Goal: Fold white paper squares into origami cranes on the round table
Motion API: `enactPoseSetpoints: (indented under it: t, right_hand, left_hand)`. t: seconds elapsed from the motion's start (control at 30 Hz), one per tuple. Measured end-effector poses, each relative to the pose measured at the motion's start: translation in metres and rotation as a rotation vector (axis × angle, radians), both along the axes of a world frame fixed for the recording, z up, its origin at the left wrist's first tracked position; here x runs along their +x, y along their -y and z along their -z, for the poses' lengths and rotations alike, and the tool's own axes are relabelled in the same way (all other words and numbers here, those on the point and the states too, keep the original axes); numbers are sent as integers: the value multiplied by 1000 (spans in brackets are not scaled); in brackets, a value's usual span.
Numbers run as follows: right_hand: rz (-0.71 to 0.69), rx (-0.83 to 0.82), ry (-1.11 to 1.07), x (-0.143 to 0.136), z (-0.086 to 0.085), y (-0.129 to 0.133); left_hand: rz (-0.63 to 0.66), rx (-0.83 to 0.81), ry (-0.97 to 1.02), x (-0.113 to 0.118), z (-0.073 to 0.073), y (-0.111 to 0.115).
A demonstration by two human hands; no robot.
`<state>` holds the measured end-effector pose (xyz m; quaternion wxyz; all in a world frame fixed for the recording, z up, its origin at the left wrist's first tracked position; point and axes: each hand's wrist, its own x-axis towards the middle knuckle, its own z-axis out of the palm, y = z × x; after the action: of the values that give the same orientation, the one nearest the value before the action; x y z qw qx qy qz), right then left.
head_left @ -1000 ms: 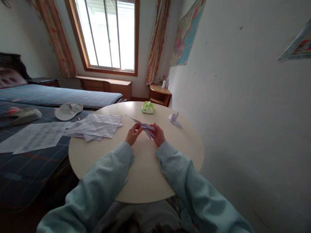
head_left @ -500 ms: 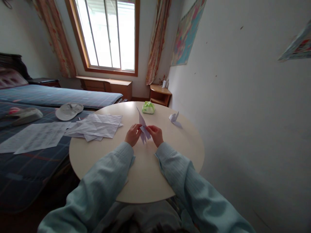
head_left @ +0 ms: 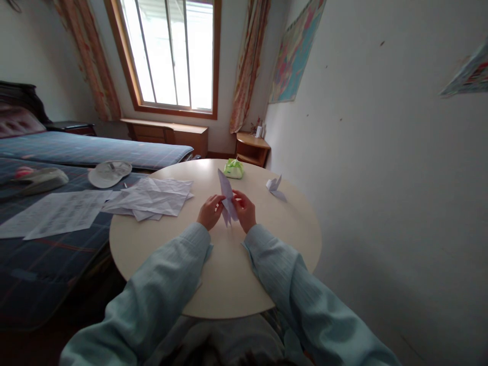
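Above the middle of the round table [head_left: 160, 264], a folded piece of white paper [head_left: 225, 186] is held up between my two hands. Its tall pointed part rises away from me, and narrow flaps hang below my fingers. My left hand [head_left: 210, 211] pinches the left side of the fold. On the other side, my right hand [head_left: 244, 209] is closed on the paper, its fingers a little higher than those of the left. Some fingertips are hidden behind the folds. A second folded paper figure [head_left: 275, 188] stands on the table to the right, with raised points.
Loose creased sheets [head_left: 160, 195] lie at the table's left edge, beside printed pages [head_left: 64, 216] on the bed [head_left: 49, 264]. A green tissue pack [head_left: 234, 169] sits at the far edge. A white cap [head_left: 109, 174] rests on the bed. The wall [head_left: 381, 203] is close on the right.
My right hand's fingers have shifted slightly up along the folded paper. The paper has turned a little and shows a broader face. My left hand has barely moved.
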<state>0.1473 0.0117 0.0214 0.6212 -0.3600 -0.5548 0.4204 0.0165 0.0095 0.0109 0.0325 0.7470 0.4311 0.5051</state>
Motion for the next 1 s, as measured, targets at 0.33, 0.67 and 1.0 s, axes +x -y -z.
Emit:
enactPoseSetpoints:
  t: [0.33,0.67,1.0]
  right_hand:
    - [9,104,181,2,2,0]
    - [126,239,379,2,6,-3]
    - [237,252,379,0,2,0]
  left_hand:
    - [-28,16,-41,0,2,1]
    - [-23,34,-77,0,2,1]
    - [-99,-7,-117,-1,2,2]
